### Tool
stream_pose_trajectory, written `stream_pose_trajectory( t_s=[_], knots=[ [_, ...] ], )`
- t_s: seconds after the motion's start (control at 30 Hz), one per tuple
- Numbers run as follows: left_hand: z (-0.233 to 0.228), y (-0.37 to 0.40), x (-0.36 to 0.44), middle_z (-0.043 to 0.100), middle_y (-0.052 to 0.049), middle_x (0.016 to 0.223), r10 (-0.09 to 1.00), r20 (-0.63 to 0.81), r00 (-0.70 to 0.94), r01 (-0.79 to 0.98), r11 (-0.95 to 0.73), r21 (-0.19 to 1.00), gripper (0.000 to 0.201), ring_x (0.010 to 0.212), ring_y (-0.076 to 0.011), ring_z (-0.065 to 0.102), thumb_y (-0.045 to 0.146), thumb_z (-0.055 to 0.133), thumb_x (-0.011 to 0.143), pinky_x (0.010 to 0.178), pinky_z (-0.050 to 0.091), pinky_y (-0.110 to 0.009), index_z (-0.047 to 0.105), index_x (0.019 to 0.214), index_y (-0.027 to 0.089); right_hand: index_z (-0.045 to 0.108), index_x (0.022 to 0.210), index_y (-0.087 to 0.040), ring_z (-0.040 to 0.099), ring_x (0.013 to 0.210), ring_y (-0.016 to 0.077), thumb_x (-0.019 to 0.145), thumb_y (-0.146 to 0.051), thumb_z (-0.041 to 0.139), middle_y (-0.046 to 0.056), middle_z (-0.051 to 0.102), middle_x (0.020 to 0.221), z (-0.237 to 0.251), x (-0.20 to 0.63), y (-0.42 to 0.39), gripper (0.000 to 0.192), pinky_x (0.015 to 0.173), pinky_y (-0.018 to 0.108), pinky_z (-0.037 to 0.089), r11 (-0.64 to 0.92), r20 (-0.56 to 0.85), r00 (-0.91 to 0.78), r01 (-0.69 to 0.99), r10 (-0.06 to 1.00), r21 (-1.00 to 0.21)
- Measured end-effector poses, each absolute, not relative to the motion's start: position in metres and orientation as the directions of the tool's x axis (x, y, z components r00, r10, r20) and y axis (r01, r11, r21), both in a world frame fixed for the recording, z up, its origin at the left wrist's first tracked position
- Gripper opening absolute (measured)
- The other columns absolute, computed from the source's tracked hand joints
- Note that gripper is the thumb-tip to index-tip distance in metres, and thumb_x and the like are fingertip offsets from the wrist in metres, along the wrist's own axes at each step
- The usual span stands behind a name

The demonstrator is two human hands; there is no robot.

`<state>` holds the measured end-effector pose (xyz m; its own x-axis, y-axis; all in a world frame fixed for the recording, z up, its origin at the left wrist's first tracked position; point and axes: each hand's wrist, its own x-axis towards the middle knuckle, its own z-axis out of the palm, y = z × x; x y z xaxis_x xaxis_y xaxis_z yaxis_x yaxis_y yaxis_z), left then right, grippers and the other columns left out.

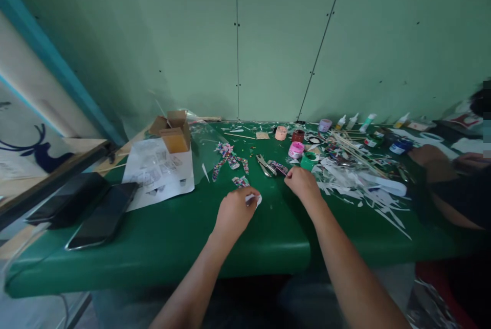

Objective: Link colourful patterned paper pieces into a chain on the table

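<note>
While the left hand (236,210) pinches a small white paper-like piece (259,199) nearer, the right hand (303,181) is at a multicoloured flat strip (277,167), right of silver metal pliers (263,160); its grip I cannot tell. Handling small pieces, seemingly, calls next for gentleness.

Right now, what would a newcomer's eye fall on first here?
Likely the bright pink jar and green jar, just beyond the right hand. Next, the sprawl of white scraps to the jars' right, then the multicoloured speckled pieces on the green tabletop, beyond the left hand.
</note>
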<state>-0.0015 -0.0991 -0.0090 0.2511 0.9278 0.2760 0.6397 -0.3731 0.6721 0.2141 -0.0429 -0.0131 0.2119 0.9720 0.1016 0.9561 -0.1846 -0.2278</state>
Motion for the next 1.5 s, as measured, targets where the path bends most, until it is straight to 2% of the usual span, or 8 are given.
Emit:
stream_pose_trajectory(
  t_s=[0.13,0.23,0.33,0.47,0.67,0.93,1.17,1.5],
  knots=[
    [-0.014,-0.12,-0.008,0.066,-0.006,0.104,0.864,0.426,0.267,0.826,-0.433,0.361,0.015,0.092,-0.0247,0.059,0.021,0.055,0.081,0.074,0.045,-0.036,0.069,0.083,0.026,0.06,0.091,-0.017,0.061,0.067,0.0192,0.079,-0.018,0.05,0.006,0.064,0.072,-0.013,0.213,-0.061,0.016,0.057,0.026,0.035,-0.132,0.252,0.217,0.939,0.943,-0.317],
    [-0.016,-0.131,-0.013,0.064,-0.007,0.111,0.828,0.482,0.287,0.851,-0.451,0.27,0.02,0.094,-0.0248,0.058,0.022,0.05,0.085,0.075,0.045,-0.038,0.068,0.091,0.027,0.053,0.109,-0.017,0.06,0.064,0.0192,0.081,-0.019,0.045,0.003,0.063,0.071,-0.012,0.204,-0.09,0.029,0.056,0.026,0.036,-0.012,0.317,0.159,0.907,0.935,-0.42],
    [-0.023,-0.147,-0.016,0.065,-0.006,0.111,0.822,0.459,0.337,0.824,-0.494,0.278,0.026,0.098,-0.024,0.059,0.02,0.046,0.087,0.082,0.045,-0.04,0.066,0.101,0.026,0.044,0.126,-0.018,0.061,0.064,0.0188,0.088,-0.023,0.038,0.004,0.065,0.077,-0.017,0.19,-0.126,0.039,0.057,0.026,0.041,0.098,0.329,0.074,0.873,0.941,-0.478],
    [-0.035,-0.166,-0.014,0.062,-0.009,0.122,0.82,0.46,0.341,0.84,-0.485,0.242,0.034,0.111,-0.0279,0.055,0.026,0.048,0.087,0.09,0.042,-0.044,0.059,0.119,0.022,0.056,0.117,-0.026,0.063,0.077,0.0161,0.095,-0.026,0.032,0.006,0.063,0.102,-0.028,0.17,-0.16,0.033,0.063,0.024,0.045,0.243,0.335,-0.116,0.899,0.935,-0.364],
    [-0.038,-0.169,-0.012,0.062,-0.011,0.122,0.812,0.474,0.34,0.857,-0.475,0.198,0.035,0.112,-0.0285,0.055,0.029,0.047,0.088,0.091,0.042,-0.045,0.06,0.119,0.021,0.052,0.129,-0.025,0.061,0.072,0.0168,0.092,-0.038,0.043,0.01,0.056,0.099,-0.034,0.15,-0.168,0.04,0.053,0.024,0.042,0.158,0.33,-0.101,0.976,0.939,-0.15],
    [-0.038,-0.17,-0.013,0.064,-0.008,0.118,0.819,0.48,0.314,0.85,-0.468,0.243,0.033,0.106,-0.0274,0.057,0.026,0.047,0.087,0.087,0.043,-0.043,0.061,0.117,0.025,0.059,0.121,-0.037,0.058,0.068,0.0135,0.094,-0.032,0.041,0.006,0.055,0.093,-0.036,0.148,-0.168,0.033,0.051,0.022,0.038,0.148,0.336,-0.1,0.982,0.937,-0.119],
    [-0.037,-0.171,-0.012,0.064,-0.007,0.119,0.828,0.469,0.307,0.847,-0.462,0.262,0.033,0.107,-0.0273,0.056,0.025,0.047,0.086,0.088,0.042,-0.044,0.061,0.117,0.024,0.06,0.123,-0.033,0.059,0.073,0.0161,0.092,-0.027,0.044,0.009,0.057,0.095,-0.038,0.142,-0.173,0.035,0.057,0.025,0.041,0.089,0.346,-0.046,0.99,0.937,-0.109],
    [-0.037,-0.171,-0.011,0.062,-0.007,0.122,0.824,0.469,0.319,0.852,-0.466,0.239,0.032,0.109,-0.028,0.055,0.025,0.047,0.086,0.088,0.042,-0.045,0.061,0.116,0.023,0.061,0.121,-0.031,0.059,0.062,0.0124,0.09,-0.027,0.045,0.005,0.058,0.088,-0.028,0.138,-0.164,0.035,0.047,0.024,0.032,0.047,0.225,-0.024,0.994,0.974,-0.097]
  ],
)
